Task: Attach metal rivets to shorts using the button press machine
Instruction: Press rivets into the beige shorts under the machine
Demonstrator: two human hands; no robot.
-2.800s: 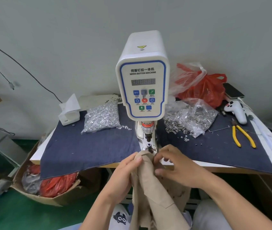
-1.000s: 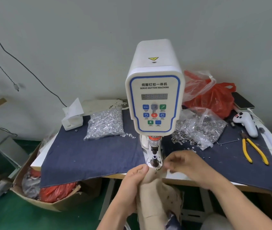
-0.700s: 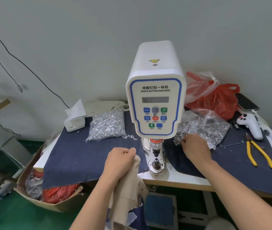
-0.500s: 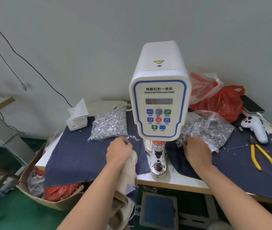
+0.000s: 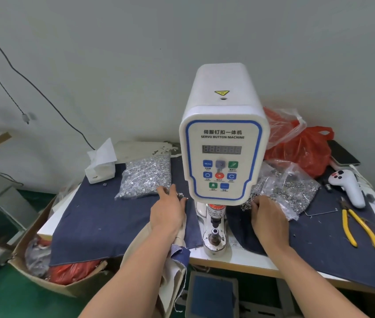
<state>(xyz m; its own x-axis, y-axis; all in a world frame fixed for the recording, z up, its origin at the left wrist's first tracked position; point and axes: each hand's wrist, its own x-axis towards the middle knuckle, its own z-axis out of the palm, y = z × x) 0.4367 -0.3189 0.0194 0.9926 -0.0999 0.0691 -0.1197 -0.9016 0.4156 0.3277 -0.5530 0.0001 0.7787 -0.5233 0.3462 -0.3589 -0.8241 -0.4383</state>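
Observation:
The white servo button machine (image 5: 223,152) stands mid-table, its lower die (image 5: 215,235) bare. My left hand (image 5: 168,214) stretches forward to a few loose rivets (image 5: 180,195) beside the clear bag of silver rivets (image 5: 145,177). The beige shorts (image 5: 172,276) hang from under that hand, down over the table edge. My right hand (image 5: 266,216) lies right of the machine. Its fingertips are in the loose metal rings (image 5: 249,203) spilled from a second clear bag (image 5: 289,191). Whether they pinch one is hidden.
Dark denim cloth (image 5: 104,221) covers the table. Yellow pliers (image 5: 360,228), a white controller (image 5: 347,187), a phone (image 5: 342,154) and a red bag (image 5: 301,150) sit at the right. A tissue box (image 5: 100,168) is back left. Below are a foot pedal (image 5: 211,294) and a cardboard box (image 5: 44,267).
Both hands left the die. The left carried the shorts left and forward to the loose rivets. The right moved to the ring pile and stayed there.

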